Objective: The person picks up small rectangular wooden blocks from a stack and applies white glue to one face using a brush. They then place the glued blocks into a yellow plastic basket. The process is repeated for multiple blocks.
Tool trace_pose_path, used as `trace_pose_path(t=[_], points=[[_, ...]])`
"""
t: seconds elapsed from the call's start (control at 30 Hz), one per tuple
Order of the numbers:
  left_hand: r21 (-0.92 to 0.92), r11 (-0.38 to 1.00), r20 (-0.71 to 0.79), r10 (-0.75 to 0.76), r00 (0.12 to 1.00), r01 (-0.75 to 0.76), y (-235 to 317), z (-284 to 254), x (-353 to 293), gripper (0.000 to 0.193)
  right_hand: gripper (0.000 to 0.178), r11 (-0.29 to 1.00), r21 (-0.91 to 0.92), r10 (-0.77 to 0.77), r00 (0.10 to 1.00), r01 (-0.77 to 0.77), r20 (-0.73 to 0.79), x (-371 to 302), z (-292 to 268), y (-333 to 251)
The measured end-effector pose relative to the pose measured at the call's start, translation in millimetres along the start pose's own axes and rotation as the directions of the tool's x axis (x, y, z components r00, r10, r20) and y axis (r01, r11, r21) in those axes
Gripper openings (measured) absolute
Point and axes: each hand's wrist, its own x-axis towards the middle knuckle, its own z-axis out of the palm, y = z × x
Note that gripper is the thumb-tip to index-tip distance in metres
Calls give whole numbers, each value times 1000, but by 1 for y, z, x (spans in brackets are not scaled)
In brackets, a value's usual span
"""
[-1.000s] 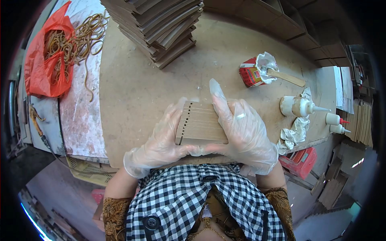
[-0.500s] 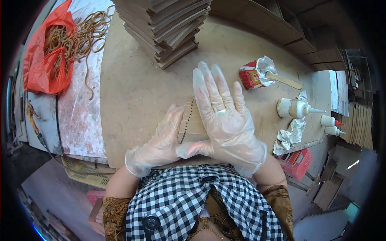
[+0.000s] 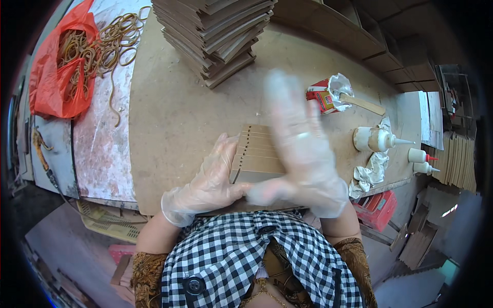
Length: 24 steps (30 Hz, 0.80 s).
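Observation:
A low brown block, apparently of wooden or fibre boards set side by side, lies before me. Thin seams run across its top, and a row of dark holes follows its left edge. My left hand, in a clear thin glove, lies along the block's left side, with its thumb around the near corner. My right hand, also gloved, is smeared by motion above the block's right part; its fingers are stretched out, its thumb stands apart, and it holds nothing. It hides the block's right end.
Behind stands a tall stack of brown boards. On the right are a red tin with a flat stick, a white squeeze bottle and crumpled paper. A red bag with tan rubber bands lies far left.
My right hand has shifted right and lifted off the block's edge, baring more of its top. My left hand has stayed at the left side, its thumb now visible at the near corner.

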Motion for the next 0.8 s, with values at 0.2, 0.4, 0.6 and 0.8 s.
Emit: trace_pose_path(t=[0.2,0.4,0.6,0.8], points=[[-62,998,42,-22,999,24,0,-1,5,93,113,613,781,392,810,124,-437,-32,26,19],[-99,995,58,-12,998,18,-5,0,2,94,132,9,1000,372,928,3,-6,-49,61,-7],[-382,896,156,-177,972,225,4,1,-5,91,128,324,932,385,878,161,-285,-51,82,-15],[-439,887,107,-104,989,141,22,0,2,81,125,271,911,400,825,309,-399,-56,83,-16]])
